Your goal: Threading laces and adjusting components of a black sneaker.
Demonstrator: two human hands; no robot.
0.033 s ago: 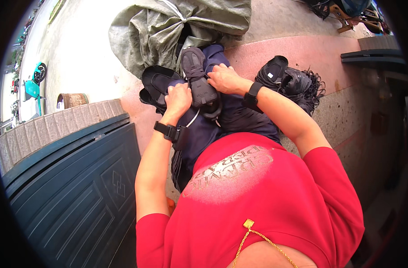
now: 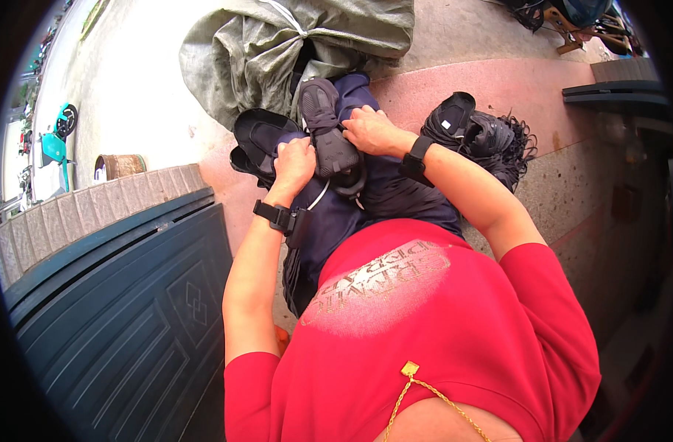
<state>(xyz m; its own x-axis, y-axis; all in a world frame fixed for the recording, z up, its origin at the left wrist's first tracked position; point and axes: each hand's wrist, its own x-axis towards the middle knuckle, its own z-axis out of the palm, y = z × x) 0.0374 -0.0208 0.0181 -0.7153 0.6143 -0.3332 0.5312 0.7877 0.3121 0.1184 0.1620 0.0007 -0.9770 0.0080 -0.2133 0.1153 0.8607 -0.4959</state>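
Head view: I see my left hand [image 2: 296,163] and right hand [image 2: 372,131], fingers closed around the dark shoe [image 2: 327,132] on my lap. Its lace [image 2: 318,197] dangles loose; I judge it could snag and tug the shoe free.

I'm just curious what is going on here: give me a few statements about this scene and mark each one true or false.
1. Both hands are on the dark shoe. True.
2. The left hand wears a glove. False: it is bare, with a black wrist strap behind it.
3. The person's shirt is blue. False: it is red.
4. A grey-green sack lies beyond the shoe. True.
5. The right hand rests at the shoe's side. True.
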